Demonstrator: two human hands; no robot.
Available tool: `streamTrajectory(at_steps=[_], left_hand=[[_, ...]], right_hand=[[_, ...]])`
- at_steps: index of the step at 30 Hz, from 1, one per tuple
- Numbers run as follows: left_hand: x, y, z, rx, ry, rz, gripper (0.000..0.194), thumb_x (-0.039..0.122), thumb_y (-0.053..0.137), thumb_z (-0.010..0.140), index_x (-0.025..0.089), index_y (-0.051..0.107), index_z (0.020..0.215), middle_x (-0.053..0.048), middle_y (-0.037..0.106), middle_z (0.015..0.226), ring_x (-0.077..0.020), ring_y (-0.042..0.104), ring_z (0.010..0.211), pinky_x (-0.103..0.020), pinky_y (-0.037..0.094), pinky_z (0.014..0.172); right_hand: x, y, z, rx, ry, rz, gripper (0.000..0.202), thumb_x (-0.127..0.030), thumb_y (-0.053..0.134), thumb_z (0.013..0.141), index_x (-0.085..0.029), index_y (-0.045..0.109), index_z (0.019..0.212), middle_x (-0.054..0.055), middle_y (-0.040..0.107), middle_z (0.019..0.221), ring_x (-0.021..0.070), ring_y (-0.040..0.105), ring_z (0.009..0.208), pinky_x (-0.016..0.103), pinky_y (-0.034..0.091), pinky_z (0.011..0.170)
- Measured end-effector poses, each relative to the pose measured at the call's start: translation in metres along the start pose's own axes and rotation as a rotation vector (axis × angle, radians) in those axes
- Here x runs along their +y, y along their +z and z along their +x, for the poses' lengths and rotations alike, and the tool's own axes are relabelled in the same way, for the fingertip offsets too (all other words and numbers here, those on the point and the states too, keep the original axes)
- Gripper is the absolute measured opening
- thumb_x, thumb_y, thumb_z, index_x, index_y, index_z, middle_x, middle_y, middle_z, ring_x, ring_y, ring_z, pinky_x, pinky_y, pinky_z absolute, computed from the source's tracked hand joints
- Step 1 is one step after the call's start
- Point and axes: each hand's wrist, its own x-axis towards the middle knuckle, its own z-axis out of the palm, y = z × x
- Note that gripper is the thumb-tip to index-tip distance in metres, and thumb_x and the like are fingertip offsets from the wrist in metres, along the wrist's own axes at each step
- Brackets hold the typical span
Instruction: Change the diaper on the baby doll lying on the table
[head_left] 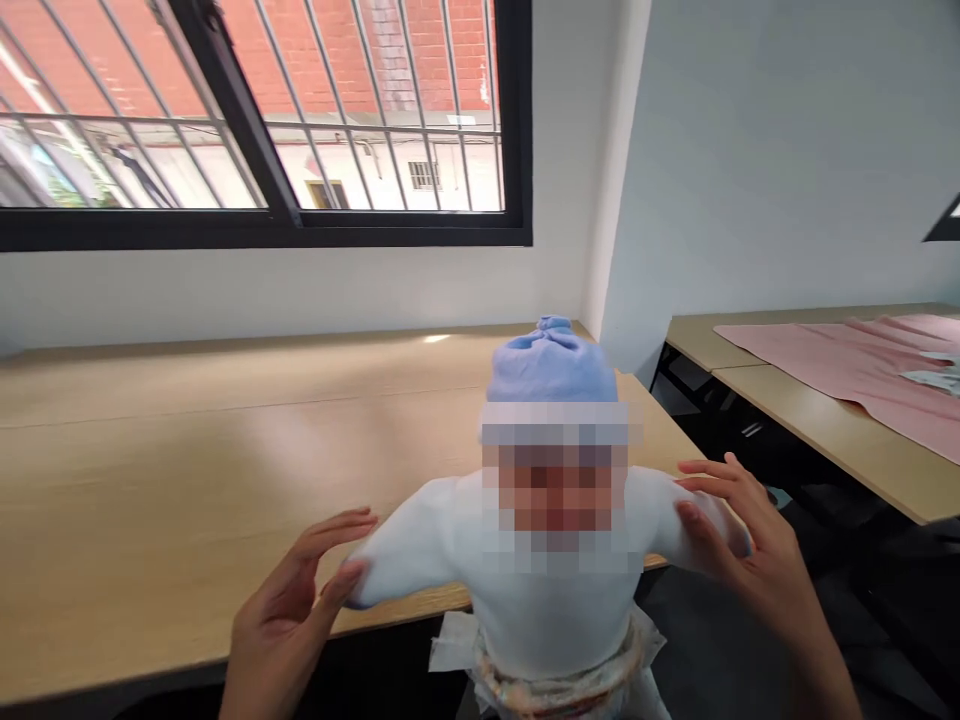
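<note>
Wooden table point(172, 510); left hand point(289, 605), right hand point(757, 540) at doll's arms point(412, 545).

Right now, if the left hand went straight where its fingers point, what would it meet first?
Probably the white, tapering arm of the blue-capped doll beside the left hand; depth there is unclear.

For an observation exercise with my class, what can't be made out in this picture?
All in the head view:
- Figure: its face is hidden by pixelation; its lower part is cut off by the bottom edge.
- Figure's arm: partly hidden by the right hand.
- Pink cloth: cut off by the right edge.
- Dark shape outside, behind bars: too blurred to identify.
</note>
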Motion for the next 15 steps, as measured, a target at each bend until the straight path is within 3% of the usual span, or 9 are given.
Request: streamTrajectory(at_steps=[6,11,15], left_hand=[[0.007,0.008,0.014,-0.114,0.171,-0.031,0.025,0.047,0.067,0.081,0.027,0.071,0.096,-0.005,0.07,0.113,-0.0252,0.065,0.108,-0.034,0.057,0.088],[0.02,0.017,0.019,-0.101,0.189,-0.028,0.027,0.047,0.067,0.081,0.029,0.07,0.101,-0.003,0.069,0.112,-0.0238,0.065,0.107,-0.032,0.057,0.088],[0.029,0.018,0.023,-0.151,0.178,-0.045,0.029,0.047,0.066,0.082,0.029,0.07,0.105,-0.004,0.068,0.114,-0.024,0.064,0.108,-0.033,0.057,0.088]], right_hand=[[0.001,0.002,-0.001,0.038,0.015,-0.053,0.022,-0.046,0.062,0.087,-0.025,0.068,0.087,0.006,0.064,0.089,0.0252,0.059,0.094,0.041,0.047,0.091],[0.001,0.0,-0.003,0.044,-0.006,-0.094,0.02,-0.045,0.062,0.087,-0.026,0.066,0.085,0.005,0.064,0.088,0.0253,0.06,0.094,0.034,0.05,0.075],[0.004,-0.001,-0.005,0.032,0.002,-0.091,0.019,-0.044,0.062,0.087,-0.025,0.066,0.086,0.006,0.065,0.089,0.0263,0.06,0.097,0.034,0.05,0.074]])
